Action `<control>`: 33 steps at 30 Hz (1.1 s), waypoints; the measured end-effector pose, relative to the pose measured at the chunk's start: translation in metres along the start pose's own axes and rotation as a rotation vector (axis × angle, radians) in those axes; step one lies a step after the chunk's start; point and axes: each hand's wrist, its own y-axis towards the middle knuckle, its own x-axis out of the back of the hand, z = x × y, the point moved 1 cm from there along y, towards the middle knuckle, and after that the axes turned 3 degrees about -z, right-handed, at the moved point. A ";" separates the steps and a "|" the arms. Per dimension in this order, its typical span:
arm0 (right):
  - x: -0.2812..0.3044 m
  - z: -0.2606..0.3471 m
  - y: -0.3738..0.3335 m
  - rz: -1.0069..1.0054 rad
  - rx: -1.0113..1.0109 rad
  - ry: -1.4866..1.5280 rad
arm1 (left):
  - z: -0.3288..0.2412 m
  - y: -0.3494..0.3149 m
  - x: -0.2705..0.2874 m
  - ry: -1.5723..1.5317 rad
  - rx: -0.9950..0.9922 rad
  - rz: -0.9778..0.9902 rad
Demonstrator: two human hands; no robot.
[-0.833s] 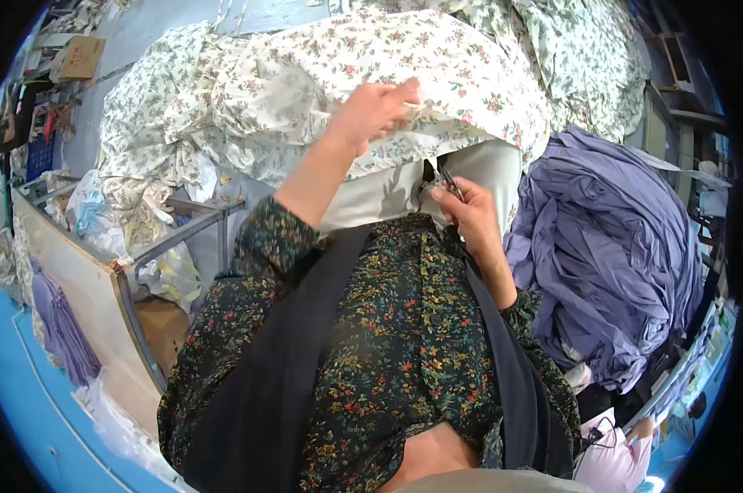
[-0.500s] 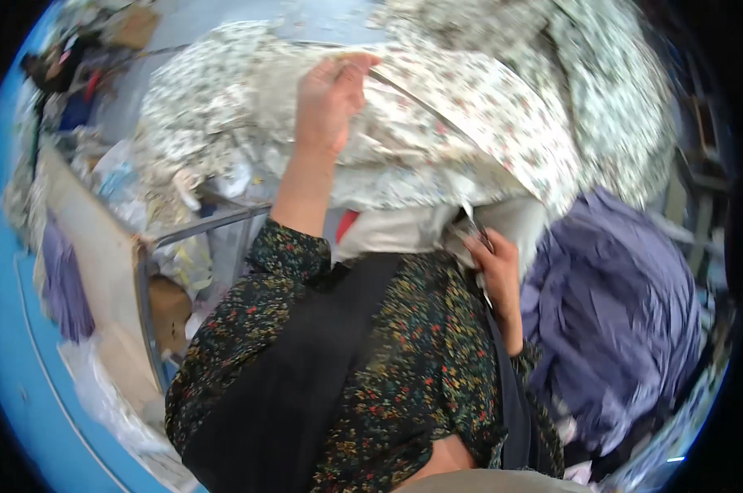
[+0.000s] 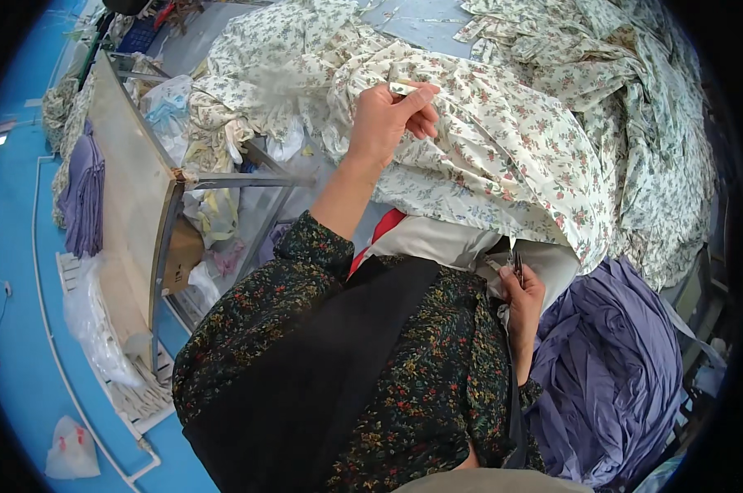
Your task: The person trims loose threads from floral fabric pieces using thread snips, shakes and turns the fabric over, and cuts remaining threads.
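White fabric point(image 3: 491, 135), red-and-green flowered, lies in folds.

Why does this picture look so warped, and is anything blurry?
Head view: the fisheye lens bends things, so the thin white pipe bows, and the corners go black; same view: a hazy smudge blurs the left part of the white floral-print fabric, while the left hand looks sharper.

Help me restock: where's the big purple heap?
In the head view's lower right, the purple fabric heap lies right of the right hand, near floral fabric.
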 end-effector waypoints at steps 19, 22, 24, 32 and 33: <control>0.003 0.007 -0.014 -0.100 -0.049 -0.070 | 0.017 -0.004 -0.003 -0.158 0.052 -0.182; 0.006 0.007 -0.008 -0.097 0.069 -0.144 | 0.048 -0.016 -0.003 -0.047 0.173 -0.090; 0.000 0.018 -0.011 -0.072 0.115 -0.111 | 0.063 -0.055 -0.019 0.153 0.463 0.250; -0.004 0.027 -0.029 0.055 0.072 -0.204 | 0.123 -0.110 -0.091 -0.395 0.826 0.398; -0.004 0.025 -0.027 0.051 0.073 -0.204 | 0.126 -0.109 -0.091 -0.395 0.826 0.402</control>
